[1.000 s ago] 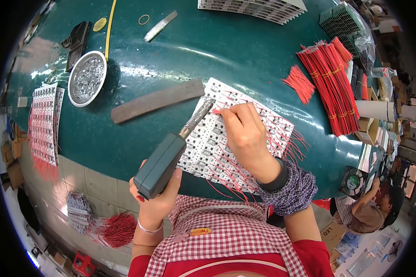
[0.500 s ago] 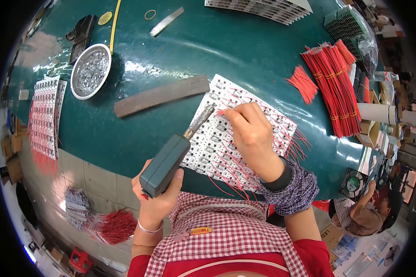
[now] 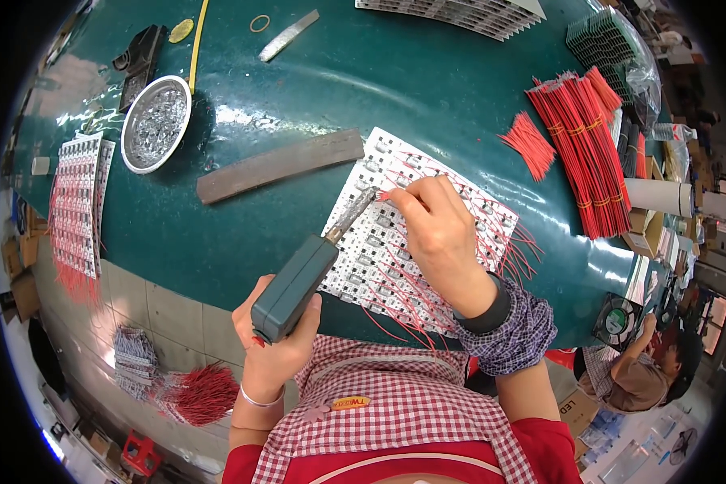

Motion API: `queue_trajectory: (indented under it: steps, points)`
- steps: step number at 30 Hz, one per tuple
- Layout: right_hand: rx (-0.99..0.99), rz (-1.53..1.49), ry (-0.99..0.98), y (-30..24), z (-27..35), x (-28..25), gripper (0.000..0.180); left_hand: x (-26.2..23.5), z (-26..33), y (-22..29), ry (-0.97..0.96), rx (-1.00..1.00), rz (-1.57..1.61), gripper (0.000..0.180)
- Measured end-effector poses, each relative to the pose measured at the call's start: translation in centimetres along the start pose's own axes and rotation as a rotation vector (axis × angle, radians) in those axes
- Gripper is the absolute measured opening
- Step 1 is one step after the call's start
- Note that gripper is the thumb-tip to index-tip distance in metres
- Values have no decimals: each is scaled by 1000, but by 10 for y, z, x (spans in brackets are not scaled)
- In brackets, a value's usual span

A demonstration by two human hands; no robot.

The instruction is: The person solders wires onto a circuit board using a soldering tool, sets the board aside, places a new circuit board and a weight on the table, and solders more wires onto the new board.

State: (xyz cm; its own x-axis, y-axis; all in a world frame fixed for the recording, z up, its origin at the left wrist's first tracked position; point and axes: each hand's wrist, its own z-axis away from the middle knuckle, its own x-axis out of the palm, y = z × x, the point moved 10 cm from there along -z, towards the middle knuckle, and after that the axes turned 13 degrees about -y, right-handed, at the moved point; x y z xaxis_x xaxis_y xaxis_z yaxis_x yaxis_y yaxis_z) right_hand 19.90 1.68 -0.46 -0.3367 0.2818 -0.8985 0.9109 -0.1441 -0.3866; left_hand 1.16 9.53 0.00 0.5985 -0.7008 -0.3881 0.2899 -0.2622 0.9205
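"Green tabletop beneath; where's the white board?"
"Under the right hand, which pinches a red wire; the left hand grips the soldering tool, tip just beside that wire."

A green soldering gun slants over a white circuit sheet bearing red wires.

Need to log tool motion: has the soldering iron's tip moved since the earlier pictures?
Yes: against the brown bar, the soldering iron's tip has shifted lower in view.
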Motion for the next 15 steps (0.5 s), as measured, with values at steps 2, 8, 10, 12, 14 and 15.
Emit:
queue_trajectory:
  steps: [2, 8, 10, 12, 14, 15]
  points:
    - [-9, 13, 2, -2, 0, -1, 20, -1, 1, 3, 9, 16, -23, 13]
    - [-16, 22, 4, -4, -1, -2, 20, -1, 2, 5, 8, 56, -64, 14]
    - [-18, 25, 4, -3, -1, -1, 20, -2, 6, 0, 16, 44, -47, 16]
    - [-19, 29, 4, -3, 0, -1, 20, -3, 14, -13, 49, -28, 25, 17]
    - [-13, 40, 4, -3, 0, -1, 20, -6, 17, -22, 84, -101, 95, 17]
    - [-14, 39, 4, -3, 0, -1, 20, -7, 17, -19, 87, -75, 71, 18]
